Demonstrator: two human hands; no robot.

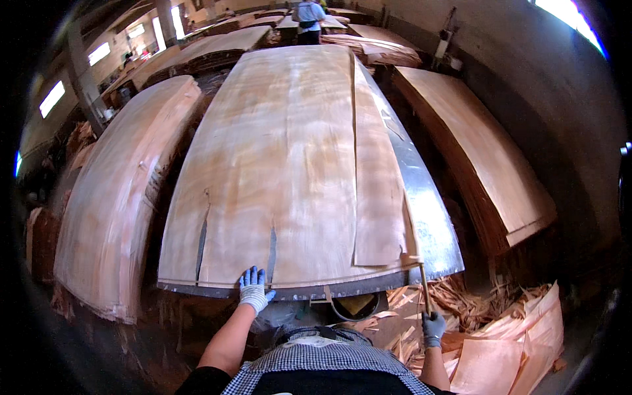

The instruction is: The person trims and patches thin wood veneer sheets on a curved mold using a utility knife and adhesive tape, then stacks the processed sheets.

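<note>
A large sheet of pale wood veneer (296, 145) lies on a metal-topped table (438, 230), with two dark splits running in from its near edge. A narrower veneer strip (378, 197) overlaps its right side. My left hand (254, 289), in a striped glove with blue fingers, rests on the near edge, fingers spread flat. At the near right corner my right hand (433, 328), also gloved, is closed around a long thin stick-like tool (425, 289). The tool's far end reaches the sheet's corner; its exact tip is too small to make out.
Veneer stacks stand on the left (125, 197) and right (487, 145). Torn veneer scraps (487, 303) are heaped at the lower right. Below the table edge sits a round dark container (357, 307). Farther back, a person (309, 20) stands among more stacks.
</note>
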